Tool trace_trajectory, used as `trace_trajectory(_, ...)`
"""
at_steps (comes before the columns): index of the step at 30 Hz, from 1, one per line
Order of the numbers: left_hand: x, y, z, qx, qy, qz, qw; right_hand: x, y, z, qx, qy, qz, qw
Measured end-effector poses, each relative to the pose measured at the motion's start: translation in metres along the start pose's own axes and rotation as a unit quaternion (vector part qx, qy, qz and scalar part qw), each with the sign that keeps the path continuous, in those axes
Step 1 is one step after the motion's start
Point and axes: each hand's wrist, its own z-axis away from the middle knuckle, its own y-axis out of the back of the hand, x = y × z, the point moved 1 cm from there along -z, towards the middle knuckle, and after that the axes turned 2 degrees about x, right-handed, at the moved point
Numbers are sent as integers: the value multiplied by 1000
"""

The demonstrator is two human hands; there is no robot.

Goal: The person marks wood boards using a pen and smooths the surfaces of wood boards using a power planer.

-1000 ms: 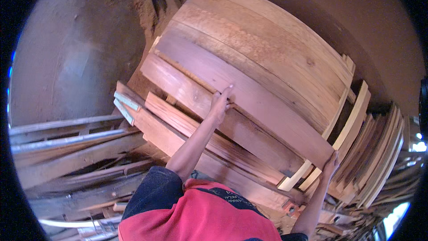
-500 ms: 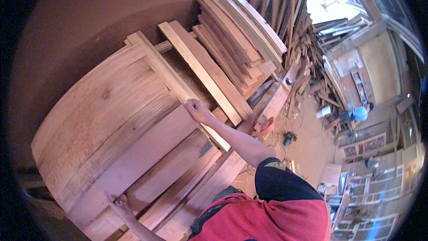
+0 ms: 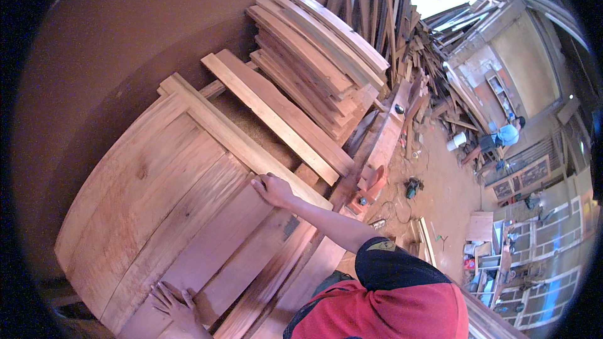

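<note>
A panel of wide planks [image 3: 147,169] lies before me, with a long narrow rail [image 3: 220,129] along its far right end. My left hand [image 3: 176,309] rests, fingers spread, on the near-left part of a smooth pinkish board [image 3: 210,238] in the panel. At that board's other end, beside the rail, my right hand [image 3: 273,189] is closed over the edge, fingers bent down. Nearer to me lies another plank [image 3: 251,254] with a dark patch at its end.
Beyond the rail lie a pale narrow strip [image 3: 270,119] and a stack of boards [image 3: 320,56]. An orange hand plane [image 3: 370,185] sits on the beam to the right. A power tool [image 3: 412,187] lies on the floor. Farther off, a person in blue [image 3: 507,135] bends forward.
My left hand has gone from curled at the board's edge to spread on its surface. My right hand stays at the far end, its grip slightly shifted. The whole view has shifted.
</note>
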Motion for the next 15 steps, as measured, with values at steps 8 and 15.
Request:
trace_trajectory(8,5,-18,-1,71,-23,39,996,2,-11,-6,-21,9,30,999)
trace_trajectory(15,6,-12,-5,57,13,77,995,-17,5,2,21,114,146,982)
